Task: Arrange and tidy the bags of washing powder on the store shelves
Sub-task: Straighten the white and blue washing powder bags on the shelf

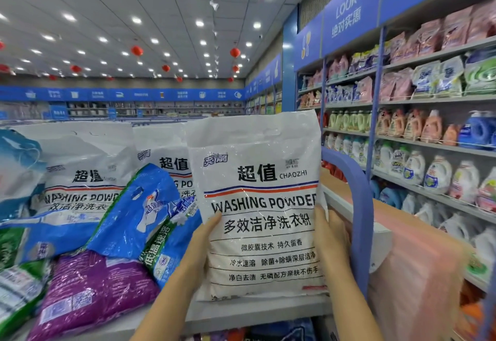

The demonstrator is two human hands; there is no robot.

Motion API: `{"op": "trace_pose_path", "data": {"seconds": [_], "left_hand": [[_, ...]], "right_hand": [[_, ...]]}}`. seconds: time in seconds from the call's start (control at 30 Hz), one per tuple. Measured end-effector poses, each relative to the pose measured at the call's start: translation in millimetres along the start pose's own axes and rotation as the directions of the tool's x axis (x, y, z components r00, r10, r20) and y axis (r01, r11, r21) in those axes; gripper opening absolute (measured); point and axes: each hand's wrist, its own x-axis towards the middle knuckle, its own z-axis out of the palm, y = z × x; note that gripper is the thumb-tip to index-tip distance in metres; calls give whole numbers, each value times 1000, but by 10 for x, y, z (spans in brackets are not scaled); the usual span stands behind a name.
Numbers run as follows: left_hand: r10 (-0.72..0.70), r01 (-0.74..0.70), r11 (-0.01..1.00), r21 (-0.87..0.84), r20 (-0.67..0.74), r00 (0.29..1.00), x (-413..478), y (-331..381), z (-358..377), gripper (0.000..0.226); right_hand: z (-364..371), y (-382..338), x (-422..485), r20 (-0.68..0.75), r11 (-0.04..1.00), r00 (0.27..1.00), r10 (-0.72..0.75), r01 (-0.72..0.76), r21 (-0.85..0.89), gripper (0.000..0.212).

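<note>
Left hand (200, 241) and right hand (331, 236) hold the white bag (257, 206) upright, each grip curled round its edge.

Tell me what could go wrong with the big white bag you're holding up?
The white bag stands near the shelf edge, held only at its sides by the left hand and right hand; let go carelessly and it might tip forward and fall. The blue bag leans loosely beside it and could slide if bumped.

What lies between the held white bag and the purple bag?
Head view: a tilted blue bag, between the white bag and the purple bag.
</note>
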Motion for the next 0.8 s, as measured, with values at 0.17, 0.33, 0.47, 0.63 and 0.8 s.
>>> {"op": "trace_pose_path", "data": {"seconds": [0.17, 0.33, 0.47, 0.63, 0.8], "left_hand": [[-77, 77, 997, 2, 125, 989, 78, 116, -21, 35], [39, -33, 997, -71, 85, 996, 61, 38, 28, 44], [83, -88, 991, -101, -50, 995, 142, 28, 64, 41], [54, -47, 998, 38, -215, 975, 212, 34, 183, 35], [248, -186, 961, 204, -345, 905, 89, 22, 203, 56]], "right_hand": [[-12, -55, 4, 16, 989, 1000, 10, -8, -145, 49], [-38, -57, -17, 84, 994, 996, 11, -1, -109, 29], [-4, 0, 35, 52, 992, 998, 26, -19, -125, 31], [32, 15, 63, -55, 993, 998, -42, 35, -110, 29], [32, -19, -105, -210, 980, 957, -199, 199, -19, 19]]}}
